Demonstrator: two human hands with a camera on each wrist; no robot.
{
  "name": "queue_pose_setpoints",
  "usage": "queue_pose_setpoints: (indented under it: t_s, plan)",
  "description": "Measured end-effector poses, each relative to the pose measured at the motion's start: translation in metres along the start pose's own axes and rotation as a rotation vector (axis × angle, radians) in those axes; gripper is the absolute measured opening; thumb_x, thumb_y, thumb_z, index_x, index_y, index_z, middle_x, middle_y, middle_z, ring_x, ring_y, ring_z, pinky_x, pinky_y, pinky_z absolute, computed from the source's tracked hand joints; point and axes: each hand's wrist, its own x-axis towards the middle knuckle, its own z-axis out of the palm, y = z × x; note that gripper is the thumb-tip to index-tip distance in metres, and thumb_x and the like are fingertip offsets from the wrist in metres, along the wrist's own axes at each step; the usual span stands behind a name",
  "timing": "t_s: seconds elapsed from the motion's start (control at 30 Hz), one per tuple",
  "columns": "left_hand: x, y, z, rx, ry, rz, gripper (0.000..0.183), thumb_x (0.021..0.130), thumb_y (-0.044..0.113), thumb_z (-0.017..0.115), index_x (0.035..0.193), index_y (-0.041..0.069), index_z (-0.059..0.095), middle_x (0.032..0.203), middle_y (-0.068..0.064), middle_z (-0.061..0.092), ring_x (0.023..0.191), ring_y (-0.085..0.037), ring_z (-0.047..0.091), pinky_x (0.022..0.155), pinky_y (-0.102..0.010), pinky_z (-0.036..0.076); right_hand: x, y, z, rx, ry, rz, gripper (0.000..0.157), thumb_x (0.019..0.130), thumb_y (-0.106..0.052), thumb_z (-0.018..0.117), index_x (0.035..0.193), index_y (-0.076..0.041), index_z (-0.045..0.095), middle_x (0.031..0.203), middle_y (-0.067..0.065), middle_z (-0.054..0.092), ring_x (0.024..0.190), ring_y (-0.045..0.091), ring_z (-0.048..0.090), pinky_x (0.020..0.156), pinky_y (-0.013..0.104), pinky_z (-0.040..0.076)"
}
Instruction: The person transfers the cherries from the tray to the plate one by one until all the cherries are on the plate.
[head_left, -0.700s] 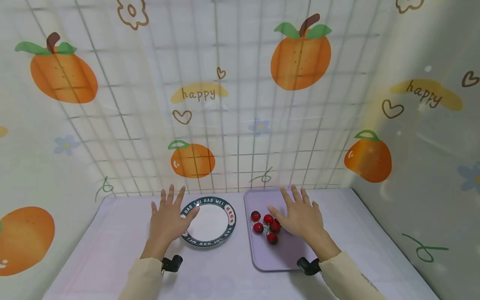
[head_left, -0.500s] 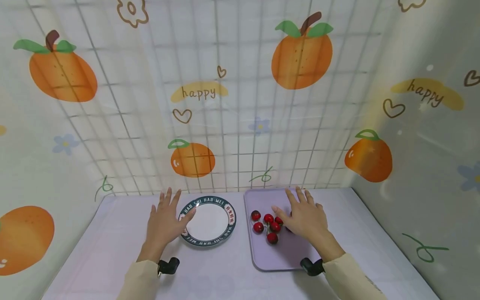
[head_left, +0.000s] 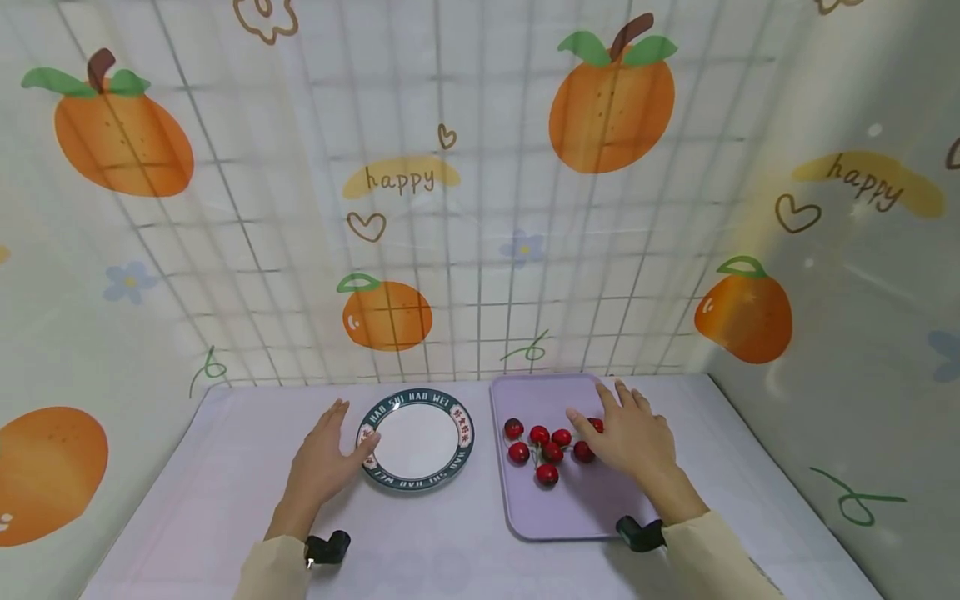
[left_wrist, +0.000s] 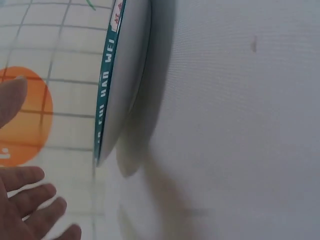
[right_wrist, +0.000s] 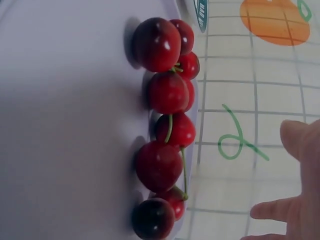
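My left hand point(head_left: 322, 458) hovers at the left edge of a white plate point(head_left: 415, 442) with a dark green lettered rim. Its fingers are extended and hold nothing; in the left wrist view the fingers point(left_wrist: 31, 196) stand apart from the plate's rim point(left_wrist: 106, 80). My right hand point(head_left: 632, 435) is held above the right part of a lilac tray point(head_left: 525, 517), fingers spread and nothing in them. Several red cherries point(head_left: 547, 475), some with green stems, lie on the tray to the left of and partly behind that hand. The right wrist view shows the cherries point(right_wrist: 167, 92) close up.
Plate and tray rest side by side on a white tabletop point(head_left: 450, 567). Behind them rises a white grid wall covered with a printed curtain point(head_left: 480, 275) of oranges and the word "happy". Curtain also closes off the left and right sides.
Both hands have drawn outward and slightly back: the left away from the plate, the right across the tray to the right, uncovering more cherries. The head view has tilted slightly.
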Motion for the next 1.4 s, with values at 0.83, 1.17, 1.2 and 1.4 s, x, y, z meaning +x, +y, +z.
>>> queue_pose_setpoints:
  t_s: [0.83,1.17,1.2,1.4]
  plan:
    - [0.007,-0.033,0.02,-0.571,-0.134,-0.022,0.085,0.09,0.02,0.086,0.156,-0.006,0.04,0.16,-0.026,0.044,0.146,-0.042,0.046,0.121,-0.042,0.041,-0.003,0.034,0.003,0.102,-0.023,0.068,0.062,0.104,-0.039,0.054,0.138,0.013,0.056,0.134,0.039,0.057,0.119,0.056,0.057,0.095,0.073,0.053]
    - [0.006,-0.039,0.025,-0.611,-0.152,-0.082,0.085,0.086,0.015,0.089,0.155,-0.004,0.043,0.159,-0.024,0.046,0.146,-0.038,0.047,0.119,-0.036,0.042,0.0,0.05,0.014,0.138,0.038,0.064,0.037,0.095,-0.015,0.059,0.122,0.008,0.069,0.118,0.032,0.07,0.104,0.052,0.066,0.081,0.066,0.059]
    - [0.005,-0.039,0.025,-0.618,-0.153,-0.081,0.085,0.086,0.015,0.089,0.155,-0.004,0.044,0.158,-0.025,0.046,0.146,-0.038,0.047,0.119,-0.036,0.043,0.0,0.051,0.016,0.139,0.044,0.062,0.036,0.094,-0.014,0.059,0.121,0.008,0.069,0.117,0.032,0.07,0.103,0.052,0.066,0.08,0.066,0.059]
    - [0.004,-0.04,0.026,-0.647,-0.17,-0.07,0.08,0.087,0.011,0.087,0.153,-0.007,0.046,0.157,-0.027,0.047,0.145,-0.04,0.047,0.118,-0.036,0.044,0.003,0.056,0.021,0.145,0.075,0.044,0.029,0.09,-0.006,0.064,0.114,0.008,0.071,0.107,0.03,0.072,0.096,0.049,0.068,0.079,0.064,0.06]
